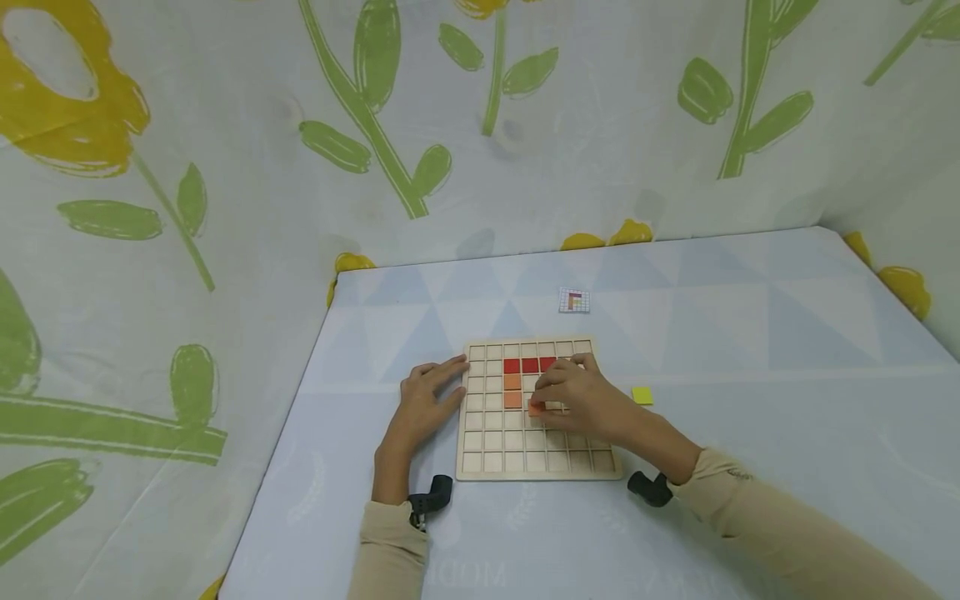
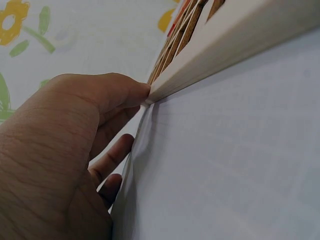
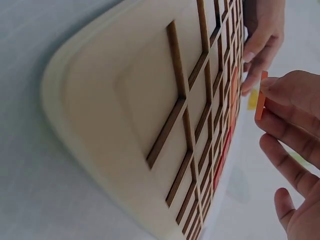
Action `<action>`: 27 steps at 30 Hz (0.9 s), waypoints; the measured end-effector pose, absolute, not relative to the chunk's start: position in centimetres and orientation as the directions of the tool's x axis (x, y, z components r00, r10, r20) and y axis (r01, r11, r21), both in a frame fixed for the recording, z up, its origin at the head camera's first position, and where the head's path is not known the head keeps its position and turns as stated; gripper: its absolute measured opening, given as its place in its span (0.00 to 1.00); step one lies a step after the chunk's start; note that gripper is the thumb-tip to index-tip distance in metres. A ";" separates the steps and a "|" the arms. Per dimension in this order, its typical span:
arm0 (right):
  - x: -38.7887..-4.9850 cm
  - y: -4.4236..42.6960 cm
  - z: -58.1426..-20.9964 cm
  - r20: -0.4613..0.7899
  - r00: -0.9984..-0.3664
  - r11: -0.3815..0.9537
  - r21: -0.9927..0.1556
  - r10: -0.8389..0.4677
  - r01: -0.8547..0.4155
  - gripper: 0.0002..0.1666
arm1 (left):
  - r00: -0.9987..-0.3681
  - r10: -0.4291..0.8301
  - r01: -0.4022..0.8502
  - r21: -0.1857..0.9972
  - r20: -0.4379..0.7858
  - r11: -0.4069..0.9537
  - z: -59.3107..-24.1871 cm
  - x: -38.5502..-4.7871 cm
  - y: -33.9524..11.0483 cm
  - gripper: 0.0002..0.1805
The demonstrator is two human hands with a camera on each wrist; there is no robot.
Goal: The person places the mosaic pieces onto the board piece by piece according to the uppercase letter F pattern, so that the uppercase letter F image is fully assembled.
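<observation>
A wooden grid board (image 1: 480, 442) lies on the table. Three red squares (image 1: 529, 365) show in one row, and two orange squares (image 1: 512, 391) sit below the leftmost red. My right hand (image 1: 581, 400) is over the board, pinching an orange square tile (image 3: 261, 96) between thumb and finger; in the right wrist view the tile is held on edge, off the grid. My left hand (image 1: 423, 404) rests at the board's left edge, fingers fairly straight, and in the left wrist view the thumb of that hand (image 2: 75, 125) touches the board's side (image 2: 210, 55).
A yellow square (image 1: 642, 395) lies on the table right of the board, by my right forearm. Behind the board is a small printed pattern card (image 1: 574, 301). Flower-patterned cloth (image 1: 247, 125) hangs around the table.
</observation>
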State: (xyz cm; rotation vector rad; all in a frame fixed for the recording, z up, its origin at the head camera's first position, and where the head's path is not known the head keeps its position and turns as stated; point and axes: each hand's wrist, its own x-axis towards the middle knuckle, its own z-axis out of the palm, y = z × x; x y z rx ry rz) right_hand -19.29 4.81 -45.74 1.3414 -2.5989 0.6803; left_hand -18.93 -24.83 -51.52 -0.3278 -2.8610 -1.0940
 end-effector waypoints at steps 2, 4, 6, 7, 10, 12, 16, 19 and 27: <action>-19.2 4.5 -45.7 0.318 -0.591 0.497 -0.332 -0.742 -0.802 0.05 | -0.975 0.177 0.222 0.656 0.136 0.721 -51.6 -18.9 -24.9 0.23; -19.2 4.2 -45.7 0.313 -0.593 0.499 -0.334 -0.742 -0.800 0.05 | -0.975 0.177 0.223 0.656 0.138 0.721 -51.6 -18.9 -24.9 0.23; -19.1 4.0 -45.8 0.306 -0.598 0.504 -0.335 -0.741 -0.796 0.06 | -0.974 0.176 0.224 0.653 0.139 0.724 -51.6 -18.9 -24.9 0.23; -19.1 3.9 -45.8 0.299 -0.602 0.508 -0.338 -0.740 -0.792 0.06 | -0.974 0.176 0.225 0.651 0.140 0.725 -51.6 -18.9 -24.9 0.23; -19.1 3.6 -45.9 0.287 -0.608 0.515 -0.341 -0.740 -0.787 0.05 | -0.974 0.178 0.228 0.649 0.143 0.726 -51.6 -18.9 -24.9 0.23; -19.0 3.3 -45.9 0.285 -0.610 0.513 -0.347 -0.739 -0.785 0.04 | -0.973 0.179 0.230 0.650 0.145 0.724 -51.7 -18.9 -24.9 0.23; -18.9 2.7 -46.0 0.275 -0.611 0.514 -0.352 -0.742 -0.782 0.04 | -0.973 0.179 0.229 0.653 0.144 0.721 -51.7 -18.9 -24.9 0.23; -18.9 2.2 -46.1 0.262 -0.613 0.527 -0.330 -0.746 -0.783 0.05 | -0.975 0.176 0.222 0.656 0.136 0.722 -51.6 -18.8 -24.9 0.23; -19.0 1.3 -46.4 0.250 -0.585 0.538 -0.235 -0.771 -0.809 0.05 | -0.977 0.171 0.213 0.658 0.129 0.722 -51.5 -18.8 -24.8 0.24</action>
